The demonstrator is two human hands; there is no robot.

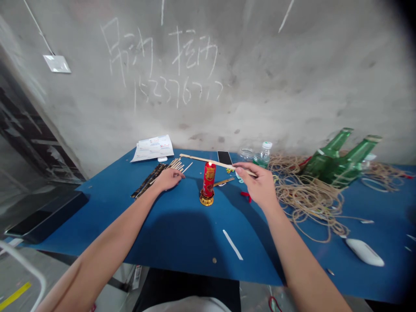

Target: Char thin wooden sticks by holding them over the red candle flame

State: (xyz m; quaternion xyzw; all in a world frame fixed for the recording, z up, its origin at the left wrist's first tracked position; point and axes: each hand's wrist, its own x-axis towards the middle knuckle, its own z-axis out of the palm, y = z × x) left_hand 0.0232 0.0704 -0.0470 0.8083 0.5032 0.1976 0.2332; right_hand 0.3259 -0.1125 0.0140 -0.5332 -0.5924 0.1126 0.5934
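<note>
Wooden stick (199, 158) is pinched near one end by the right hand (256, 185). Thumb and fingertips (236, 167) are closed on it, the other fingers curled, not clearly visible. Stick runs slightly tilted across the top of the red candle (208, 180), right at the flame (209, 164); touching or just above it, cannot tell. Candle stands upright in a gold holder (206, 199) on the blue table (97, 225).

Left hand (168, 179) lies palm down left of the candle, fingers loosely together, pinching nothing, tips just beside a heap of pale wooden sticks (177, 164). Dark strips (149, 180) lie next to that heap, further left of the candle. Printed papers (152, 148) sit behind and left of the candle.

Short wooden piece (223, 182) lies just right of the candle, with a red ribbon (246, 196) beyond it, below the right hand. Behind the candle: black phone (224, 157), glass jar (246, 154), plastic water bottle (264, 155). Right of the candle, well apart: tangle of tan cord (308, 199) and two green glass bottles (334, 158) lying against it. White oval object (364, 252) sits far right, nearer the front edge. White strip (232, 245) lies in front of the candle. Concrete wall (260, 78) with chalk writing stands behind the candle.
</note>
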